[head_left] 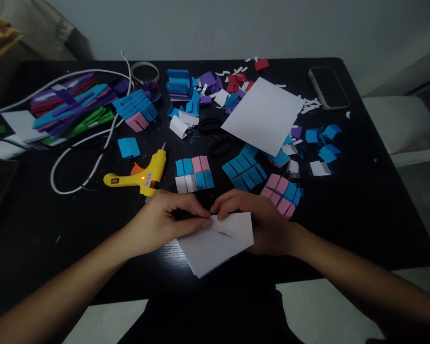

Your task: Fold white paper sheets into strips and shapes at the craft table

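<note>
Both hands hold a folded piece of white paper (215, 246) above the front of the black table. My left hand (161, 220) pinches its upper left edge between thumb and fingers. Along the top edge, my right hand (261, 224) grips it, with the palm partly hidden behind the sheet. Just beyond my left hand lies a yellow glue gun (152, 172) with an orange light glowing. Squares made of small folded paper pieces lie past the hands: a blue, pink and white one (194, 173), a blue one (244, 169) and a pink and blue one (281, 195).
A white cable (53, 174) loops over the left side, near bundled coloured paper strips (71, 105). Dark scissors (215, 136) lie mid-table beside a large white sheet (265, 114). A phone (328, 87) rests at the back right. Paper scraps (236, 83) are scattered at the back.
</note>
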Motion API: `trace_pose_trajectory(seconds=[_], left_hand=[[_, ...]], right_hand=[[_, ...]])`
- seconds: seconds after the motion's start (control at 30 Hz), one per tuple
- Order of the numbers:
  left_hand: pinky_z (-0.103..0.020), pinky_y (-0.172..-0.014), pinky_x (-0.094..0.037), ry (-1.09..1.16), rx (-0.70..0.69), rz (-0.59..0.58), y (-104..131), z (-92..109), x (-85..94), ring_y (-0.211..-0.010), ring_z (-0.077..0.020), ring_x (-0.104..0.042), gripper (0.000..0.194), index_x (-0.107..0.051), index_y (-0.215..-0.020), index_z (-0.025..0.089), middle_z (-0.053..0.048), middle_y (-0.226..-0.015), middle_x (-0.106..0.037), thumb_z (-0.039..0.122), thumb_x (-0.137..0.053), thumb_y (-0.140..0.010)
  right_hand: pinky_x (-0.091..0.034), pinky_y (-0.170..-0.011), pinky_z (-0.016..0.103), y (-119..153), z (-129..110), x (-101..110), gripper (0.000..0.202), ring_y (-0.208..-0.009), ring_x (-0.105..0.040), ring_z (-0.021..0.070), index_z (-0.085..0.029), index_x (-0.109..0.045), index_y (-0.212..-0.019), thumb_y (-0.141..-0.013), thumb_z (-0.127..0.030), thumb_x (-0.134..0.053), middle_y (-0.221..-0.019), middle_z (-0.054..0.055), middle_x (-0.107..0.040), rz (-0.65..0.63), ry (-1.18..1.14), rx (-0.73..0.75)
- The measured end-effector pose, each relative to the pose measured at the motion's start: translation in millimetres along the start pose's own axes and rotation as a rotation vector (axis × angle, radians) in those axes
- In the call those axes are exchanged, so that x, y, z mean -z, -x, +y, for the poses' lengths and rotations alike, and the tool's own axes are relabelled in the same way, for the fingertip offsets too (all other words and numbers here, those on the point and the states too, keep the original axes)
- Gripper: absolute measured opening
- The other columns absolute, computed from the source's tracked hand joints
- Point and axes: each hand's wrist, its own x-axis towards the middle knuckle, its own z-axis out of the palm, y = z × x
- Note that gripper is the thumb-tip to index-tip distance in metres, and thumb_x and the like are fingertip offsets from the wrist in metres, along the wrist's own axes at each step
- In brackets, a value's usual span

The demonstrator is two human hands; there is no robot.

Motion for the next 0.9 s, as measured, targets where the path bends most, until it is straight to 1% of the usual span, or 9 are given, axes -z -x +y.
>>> trace_pose_trajectory(seconds=[0.13, 0.23, 0.37, 0.5, 0.7, 0.8, 0.9], left_hand=[[-0.013, -0.064, -0.057, 0.028, 0.010, -0.027, -0.6, 0.5, -0.5, -0.072, -0.0099, -0.075, 0.007, -0.082, -0.091, 0.020, 0.001, -0.083, -0.082, 0.017, -0.078, -0.086], [-0.011, -0.061, -0.055, 0.037, 0.012, -0.054, 0.0, 1.3, 0.4, -0.071, -0.0084, -0.074, 0.013, -0.082, -0.092, 0.021, 0.002, -0.082, -0.082, 0.012, -0.074, -0.086], [-0.010, -0.064, -0.055, 0.070, 0.041, -0.123, 1.8, 1.9, 2.6, -0.074, -0.0074, -0.074, 0.018, -0.079, -0.098, 0.020, 0.003, -0.086, -0.081, 0.009, -0.070, -0.087], [-0.010, -0.065, -0.055, 0.093, 0.061, -0.165, 2.1, 0.9, 5.0, -0.075, -0.0066, -0.073, 0.016, -0.076, -0.098, 0.020, 0.003, -0.089, -0.080, 0.009, -0.069, -0.088], [-0.009, -0.060, -0.052, 0.026, -0.005, -0.122, 1.8, 0.2, 10.0, -0.067, -0.0053, -0.069, 0.018, -0.080, -0.096, 0.022, 0.004, -0.082, -0.079, 0.009, -0.070, -0.088], [-0.010, -0.061, -0.053, 0.006, -0.036, -0.108, 2.5, 0.4, 10.9, -0.069, -0.0057, -0.070, 0.019, -0.080, -0.095, 0.022, 0.004, -0.083, -0.079, 0.008, -0.070, -0.087], [-0.011, -0.063, -0.053, 0.022, -0.019, -0.104, 2.9, 1.3, 10.9, -0.073, -0.0069, -0.071, 0.018, -0.077, -0.095, 0.021, 0.003, -0.085, -0.078, 0.008, -0.069, -0.086]], right_hand=[[-0.059, -0.079, 0.027, 2.4, 1.6, 0.7, 0.027, -0.099, -0.070, 0.0163, -0.020, -0.069, -0.108, -0.084, -0.013, -0.077, -0.115, 0.008, -0.065, -0.107, 0.042, -0.043], [-0.058, -0.076, 0.025, 3.7, 3.5, 1.3, 0.026, -0.094, -0.070, 0.0145, -0.019, -0.070, -0.107, -0.083, -0.011, -0.077, -0.112, 0.007, -0.066, -0.150, 0.016, -0.076], [-0.059, -0.075, 0.027, 3.8, 4.3, 1.9, 0.025, -0.088, -0.073, 0.0162, -0.016, -0.070, -0.105, -0.081, -0.013, -0.080, -0.099, 0.007, -0.072, -0.140, -0.071, -0.057], [-0.060, -0.075, 0.027, 5.2, 3.2, 2.1, 0.027, -0.088, -0.075, 0.0174, -0.016, -0.071, -0.101, -0.078, -0.012, -0.082, -0.099, 0.007, -0.075, -0.116, -0.070, -0.064], [-0.062, -0.073, 0.026, 7.5, 2.3, 2.3, 0.026, -0.086, -0.076, 0.0166, -0.016, -0.070, -0.102, -0.079, -0.012, -0.081, -0.098, 0.006, -0.075, -0.072, -0.055, -0.059], [-0.062, -0.074, 0.025, 6.5, 1.6, 2.3, 0.023, -0.088, -0.076, 0.0159, -0.015, -0.070, -0.103, -0.082, -0.014, -0.080, -0.098, 0.007, -0.076, -0.050, -0.044, -0.005], [-0.062, -0.075, 0.024, 5.5, 1.2, 2.1, 0.021, -0.088, -0.076, 0.0150, -0.016, -0.069, -0.103, -0.085, -0.016, -0.078, -0.098, 0.006, -0.076, -0.045, -0.012, 0.020]])
